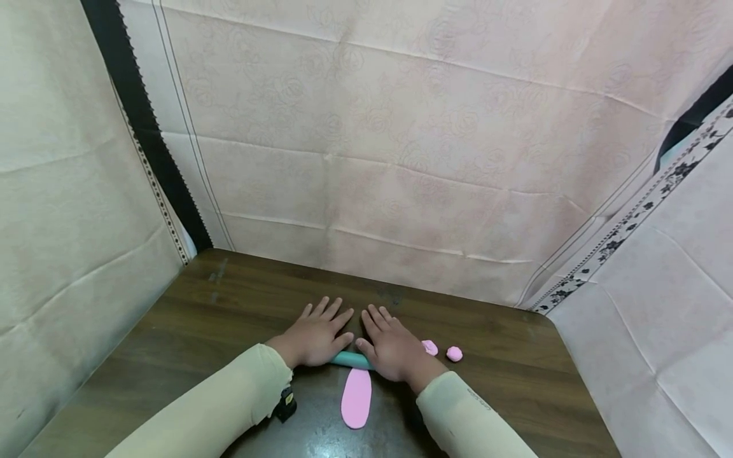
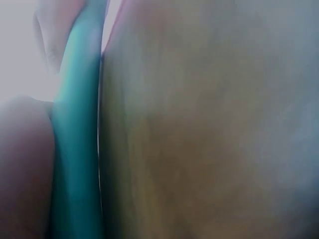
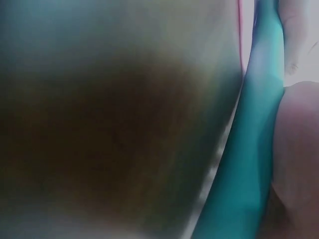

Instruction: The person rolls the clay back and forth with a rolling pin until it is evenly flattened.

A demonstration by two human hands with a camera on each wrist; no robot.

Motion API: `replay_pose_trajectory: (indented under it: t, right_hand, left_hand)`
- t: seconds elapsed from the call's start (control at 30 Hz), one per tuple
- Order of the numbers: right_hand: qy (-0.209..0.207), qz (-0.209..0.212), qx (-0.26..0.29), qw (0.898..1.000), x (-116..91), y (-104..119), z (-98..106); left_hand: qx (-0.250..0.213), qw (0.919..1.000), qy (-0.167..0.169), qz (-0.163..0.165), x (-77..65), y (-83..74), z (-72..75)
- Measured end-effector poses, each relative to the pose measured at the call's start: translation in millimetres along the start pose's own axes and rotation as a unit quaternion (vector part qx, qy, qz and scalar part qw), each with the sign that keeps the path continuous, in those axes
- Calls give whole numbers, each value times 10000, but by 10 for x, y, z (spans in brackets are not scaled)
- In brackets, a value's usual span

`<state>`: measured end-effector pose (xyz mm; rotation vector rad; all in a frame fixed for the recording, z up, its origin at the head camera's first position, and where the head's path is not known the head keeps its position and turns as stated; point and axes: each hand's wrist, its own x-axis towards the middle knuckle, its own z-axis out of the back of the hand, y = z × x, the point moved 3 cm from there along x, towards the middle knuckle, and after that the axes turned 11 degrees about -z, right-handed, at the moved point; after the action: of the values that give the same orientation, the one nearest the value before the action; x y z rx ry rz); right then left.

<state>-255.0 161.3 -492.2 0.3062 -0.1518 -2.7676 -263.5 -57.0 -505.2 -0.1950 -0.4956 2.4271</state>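
Note:
A teal rolling pin (image 1: 352, 360) lies crosswise on the table, under both hands. My left hand (image 1: 314, 335) rests on its left part with the fingers spread straight forward. On its right part lies my right hand (image 1: 395, 350), fingers also extended. A flat, elongated pink piece of dough or clay (image 1: 356, 399) stretches from the pin toward me; its far end is hidden. Both wrist views show the teal pin (image 2: 77, 149) close up against the palm side of the hand. Two small pink lumps sit just right of my right hand, the outer lump (image 1: 455, 353) fully visible.
The brown wooden table (image 1: 229, 305) has a shiny dark patch near me. Pale patterned cloth (image 1: 401, 140) hangs behind it and along both sides. A small black device (image 1: 285, 405) is at my left wrist.

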Motion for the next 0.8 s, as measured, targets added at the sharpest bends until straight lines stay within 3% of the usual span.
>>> replay_pose_trajectory:
  t: [0.37,0.8]
  right_hand:
    - [240,154,427,9987,-232,64,-140]
    - [-53,248,-25,9997,-723,287,-224]
  left_hand:
    - [107,9995,-212,-196,-302,-206,-65]
    - [180,9984,-116,-518,-733,-475,-170]
